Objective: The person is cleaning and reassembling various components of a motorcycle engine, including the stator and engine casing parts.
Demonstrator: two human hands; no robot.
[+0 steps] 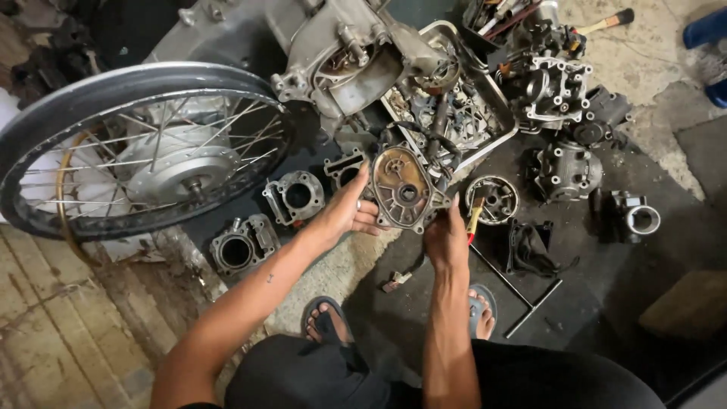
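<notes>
I hold a grimy metal engine cover plate [401, 188] with a round hole in its middle, lifted a little above the floor. My left hand [347, 212] grips its left edge with the fingers behind it. My right hand [445, 236] grips its lower right corner. A black cable runs from the plate up toward a metal tray [496, 113]. A short wire with a connector [397, 279] hangs below the plate. My feet in sandals [326, 322] rest on the floor under my arms.
A spoked motorcycle wheel [144, 151] stands at left beside an engine case [333, 53]. Cylinder blocks [244, 246], [295, 197] lie on the floor. Right of my hands are a round part [492, 198], cylinder heads [564, 170], a T-handle wrench [522, 291], a black rag [530, 246].
</notes>
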